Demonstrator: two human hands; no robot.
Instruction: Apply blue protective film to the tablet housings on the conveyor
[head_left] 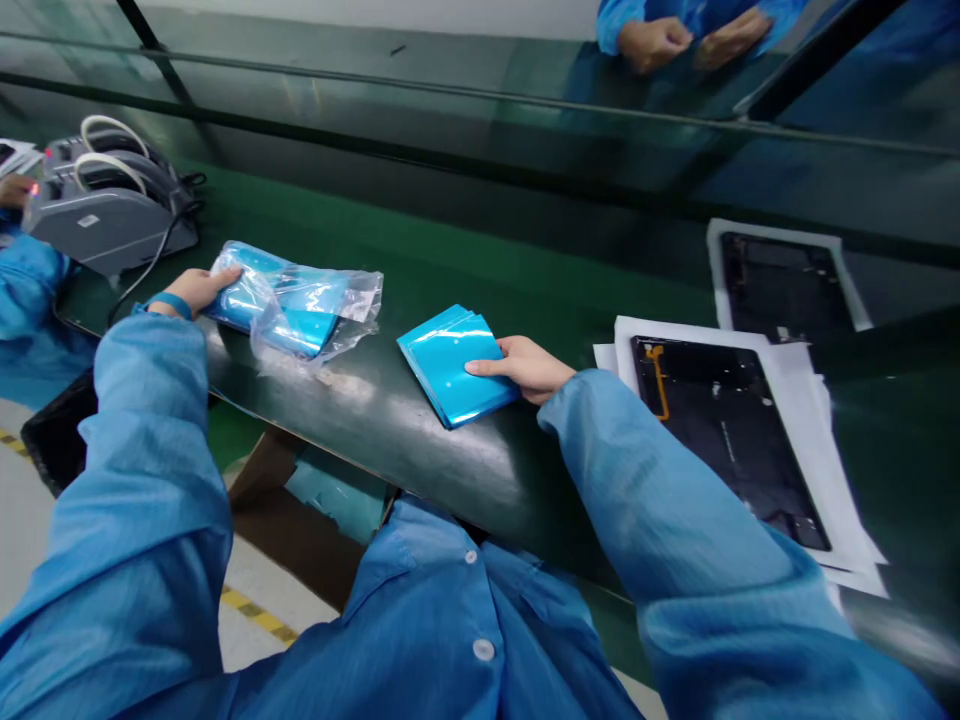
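Observation:
On the left, my left hand (196, 290) is closed on the end of a clear plastic bag (360, 300) with glossy blue sheets (311, 300) inside. The bag lies on the green bench top, its crumpled mouth toward the right. My right hand (531, 368) grips a small stack of square blue film sheets (454, 365) by its right edge, thumb on top. The sheets are slightly fanned, over the middle of the bench near its front edge. The fingers beneath the stack are hidden.
Right: a black panel with an orange flex strip (724, 430) on white sheets, another black panel (787, 285) behind. Left: grey machines (112, 210) with a cable, beside a co-worker's sleeve (34, 300). Below: an open cardboard box (292, 520). A co-worker's hands (690, 42) show beyond the rail.

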